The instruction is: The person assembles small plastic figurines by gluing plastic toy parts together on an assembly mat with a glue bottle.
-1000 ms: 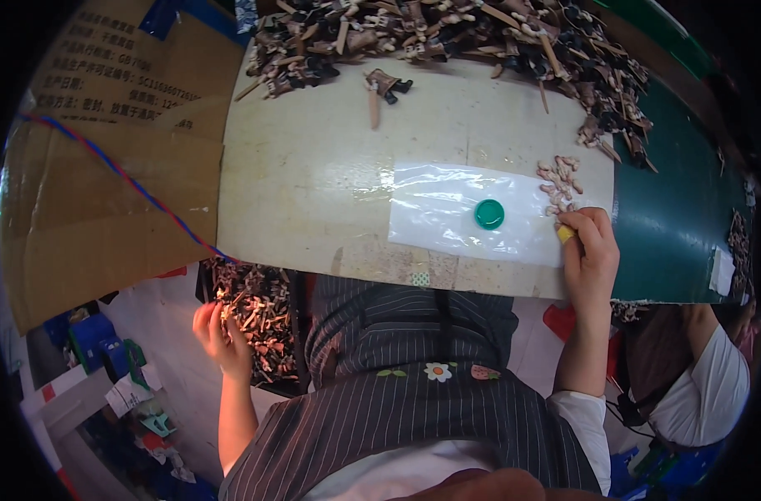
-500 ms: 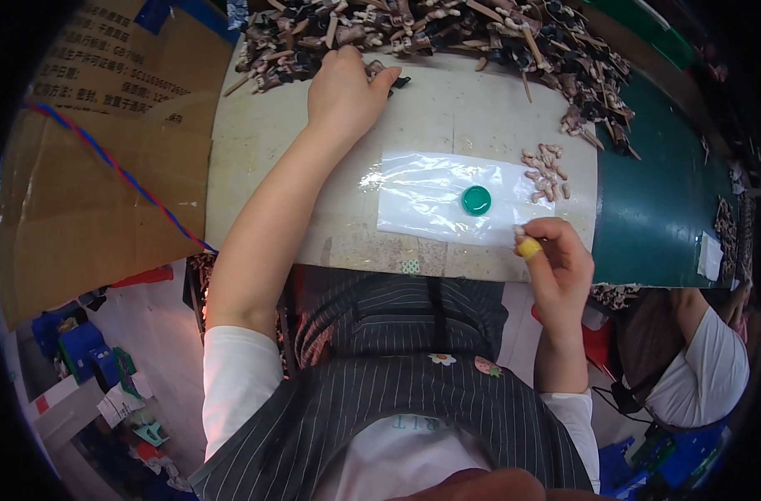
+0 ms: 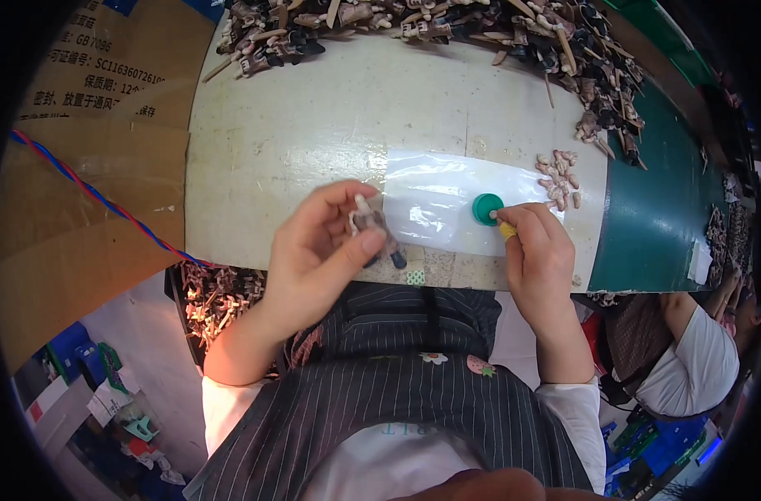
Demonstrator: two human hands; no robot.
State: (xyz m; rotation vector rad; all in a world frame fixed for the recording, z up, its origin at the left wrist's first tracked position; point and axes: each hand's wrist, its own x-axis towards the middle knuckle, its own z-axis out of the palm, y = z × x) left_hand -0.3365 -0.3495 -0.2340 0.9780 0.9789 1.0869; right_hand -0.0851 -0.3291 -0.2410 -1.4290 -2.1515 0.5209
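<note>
Laid Out Before Us

On our table, a heap of figures runs along the back. Before it, a sheet bears a cap, with loose pieces at the sheet's right end (just beyond our right hand). Cardboard is left of the table, a twisted cable across it; our left hand, holding one figure, is between cardboard and cap.
</note>
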